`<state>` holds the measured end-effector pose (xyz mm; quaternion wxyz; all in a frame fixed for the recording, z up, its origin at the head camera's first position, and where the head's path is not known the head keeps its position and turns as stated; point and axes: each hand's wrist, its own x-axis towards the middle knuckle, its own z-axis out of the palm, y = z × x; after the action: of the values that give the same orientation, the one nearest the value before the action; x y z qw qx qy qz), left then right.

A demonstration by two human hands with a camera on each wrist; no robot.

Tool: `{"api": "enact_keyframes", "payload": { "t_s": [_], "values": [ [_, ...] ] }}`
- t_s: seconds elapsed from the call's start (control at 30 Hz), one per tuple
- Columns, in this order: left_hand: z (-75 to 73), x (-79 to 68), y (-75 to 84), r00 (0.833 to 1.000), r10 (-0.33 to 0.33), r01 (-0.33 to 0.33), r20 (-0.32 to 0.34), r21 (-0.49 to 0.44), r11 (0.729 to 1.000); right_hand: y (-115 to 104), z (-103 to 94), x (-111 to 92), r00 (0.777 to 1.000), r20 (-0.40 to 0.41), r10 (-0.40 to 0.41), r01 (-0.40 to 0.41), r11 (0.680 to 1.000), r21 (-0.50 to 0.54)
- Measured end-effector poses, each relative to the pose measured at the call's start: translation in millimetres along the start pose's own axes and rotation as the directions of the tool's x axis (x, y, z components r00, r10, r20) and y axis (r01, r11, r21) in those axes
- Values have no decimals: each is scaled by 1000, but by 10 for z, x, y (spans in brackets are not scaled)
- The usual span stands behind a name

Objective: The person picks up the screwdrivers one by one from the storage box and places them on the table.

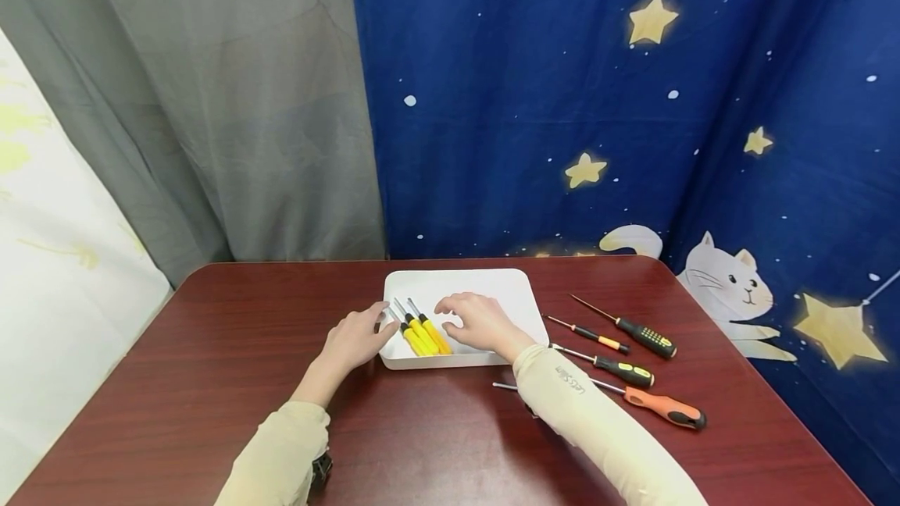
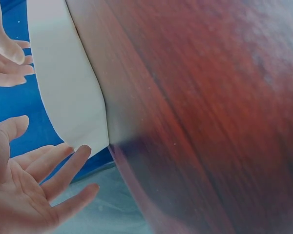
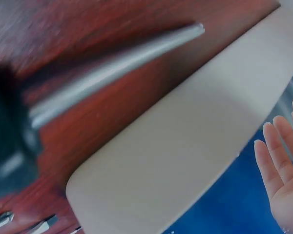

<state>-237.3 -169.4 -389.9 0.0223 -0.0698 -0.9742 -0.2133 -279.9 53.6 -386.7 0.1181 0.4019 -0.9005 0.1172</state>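
Observation:
Three yellow-handled screwdrivers (image 1: 419,334) lie side by side in the left part of a white tray (image 1: 492,287), shafts pointing away. At the tray's left side is my left hand (image 1: 355,336), its fingers spread; in the left wrist view its fingertips (image 2: 83,151) are close against the tray's corner, and whether they touch cannot be told. My right hand (image 1: 481,322) hovers over the middle of the tray, right of the yellow handles, fingers loosely bent and holding nothing. The right wrist view shows its extended fingers (image 3: 278,151) beyond the tray wall.
Right of the tray lie several more screwdrivers: a black one with yellow dots (image 1: 647,336), a slim orange-and-black one (image 1: 601,340), a black-and-yellow one (image 1: 624,371) and a large orange one (image 1: 664,407). Another metal shaft (image 1: 504,386) sticks out from beneath the right sleeve.

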Motion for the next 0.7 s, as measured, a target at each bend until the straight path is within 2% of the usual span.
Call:
{"api": "enact_keyframes", "payload": {
  "t_s": [0.27,0.7],
  "values": [
    [-9,-9,4,1000,0,0,1,-7,1000,-57,112,75,994,101,50,-51,999,6],
    [-16,-33,17,1000,-15,15,2,-19,1000,-59,272,138,984,153,96,-98,995,11]
  ]
}}
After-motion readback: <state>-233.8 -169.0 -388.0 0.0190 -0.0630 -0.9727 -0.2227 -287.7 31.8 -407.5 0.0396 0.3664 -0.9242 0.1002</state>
